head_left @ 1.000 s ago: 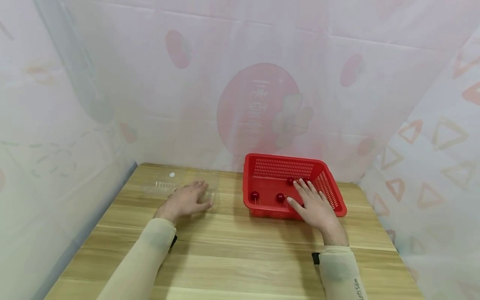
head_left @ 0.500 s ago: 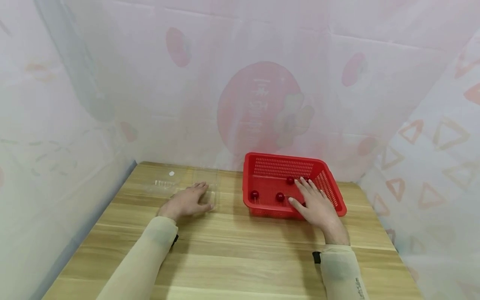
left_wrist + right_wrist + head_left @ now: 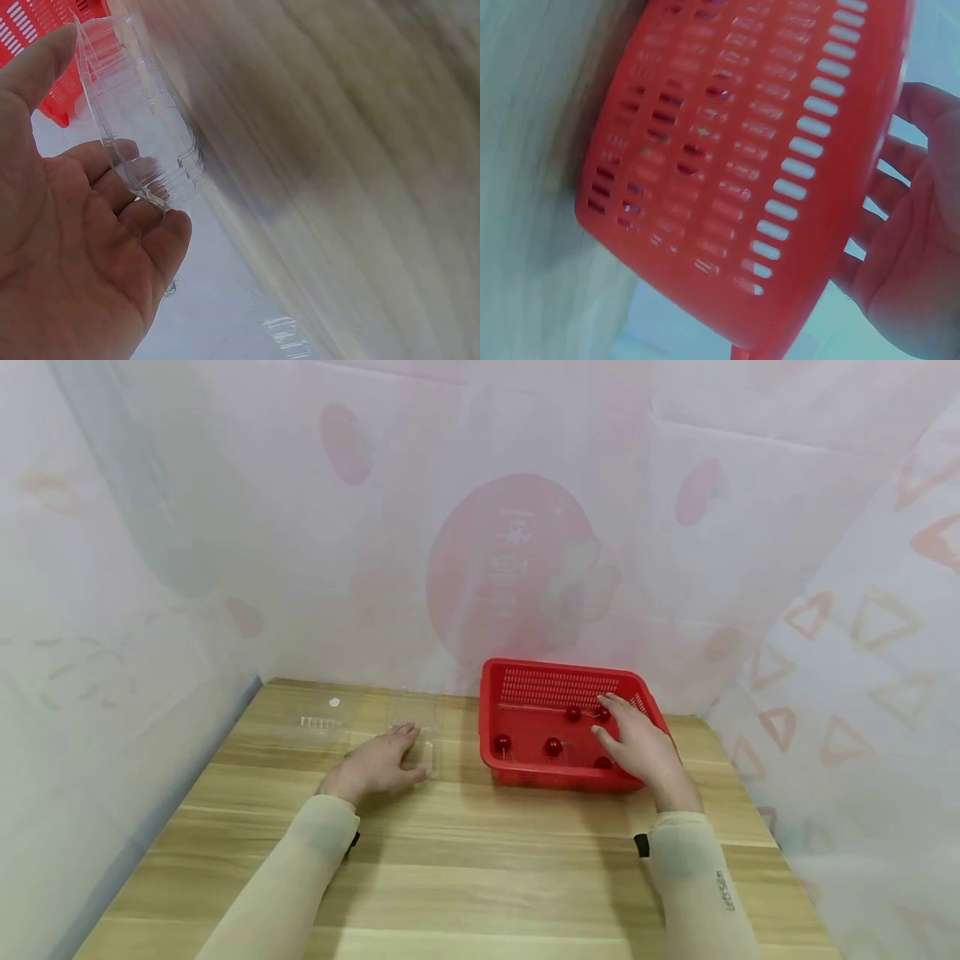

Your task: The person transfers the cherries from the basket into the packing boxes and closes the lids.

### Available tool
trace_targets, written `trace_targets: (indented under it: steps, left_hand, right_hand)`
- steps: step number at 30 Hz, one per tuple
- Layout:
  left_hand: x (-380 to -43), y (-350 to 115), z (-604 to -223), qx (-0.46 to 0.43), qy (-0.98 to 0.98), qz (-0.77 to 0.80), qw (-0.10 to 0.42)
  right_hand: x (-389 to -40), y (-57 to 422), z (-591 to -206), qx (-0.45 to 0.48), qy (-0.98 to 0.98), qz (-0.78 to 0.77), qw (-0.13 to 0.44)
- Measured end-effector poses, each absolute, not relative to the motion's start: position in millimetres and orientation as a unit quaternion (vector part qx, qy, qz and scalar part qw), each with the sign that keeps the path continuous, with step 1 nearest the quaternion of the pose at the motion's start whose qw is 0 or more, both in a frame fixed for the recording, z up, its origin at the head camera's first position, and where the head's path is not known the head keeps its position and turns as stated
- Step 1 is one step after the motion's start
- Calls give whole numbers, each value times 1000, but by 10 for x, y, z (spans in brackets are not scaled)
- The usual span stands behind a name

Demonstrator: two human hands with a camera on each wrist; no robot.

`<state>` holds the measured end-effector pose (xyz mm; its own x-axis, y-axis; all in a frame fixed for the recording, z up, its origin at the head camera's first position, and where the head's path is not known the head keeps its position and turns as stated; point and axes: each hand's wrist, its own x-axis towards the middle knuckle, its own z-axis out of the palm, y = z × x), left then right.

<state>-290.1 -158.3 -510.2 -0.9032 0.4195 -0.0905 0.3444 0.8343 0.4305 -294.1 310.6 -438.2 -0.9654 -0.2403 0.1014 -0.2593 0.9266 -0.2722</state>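
Note:
My left hand (image 3: pixel 377 766) rests at a clear plastic clamshell box (image 3: pixel 417 708) on the left of the table. In the left wrist view its thumb is at one corner of the box (image 3: pixel 150 112), and the curled fingers hold the near side, partly seen through the plastic. My right hand (image 3: pixel 643 752) hovers over the right side of a red plastic basket (image 3: pixel 562 775), fingers spread, nothing in them. Several dark red cherries (image 3: pixel 553 746) with stems lie in the basket. The right wrist view shows the hand beyond the slotted basket wall (image 3: pixel 720 150).
The box's flat clear lid (image 3: pixel 320 723), with vent slots and a white round sticker (image 3: pixel 334 702), lies to the left. A wooden table (image 3: pixel 465 877) bears everything. Printed cloth walls (image 3: pixel 360 568) enclose the back and sides.
My right hand has lifted and drawn back to the right from among the cherries, uncovering ones at the back right and front. The left hand stays at the box. The view has tilted slightly.

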Motion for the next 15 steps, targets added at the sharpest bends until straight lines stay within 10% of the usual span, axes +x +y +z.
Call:
trace_targets:
  steps: [15]
  left_hand:
    - [-2889, -1567, -5107, 187, 957, 200, 98]
  right_hand:
    - [-3356, 3120, -4440, 122, -987, 92, -57]
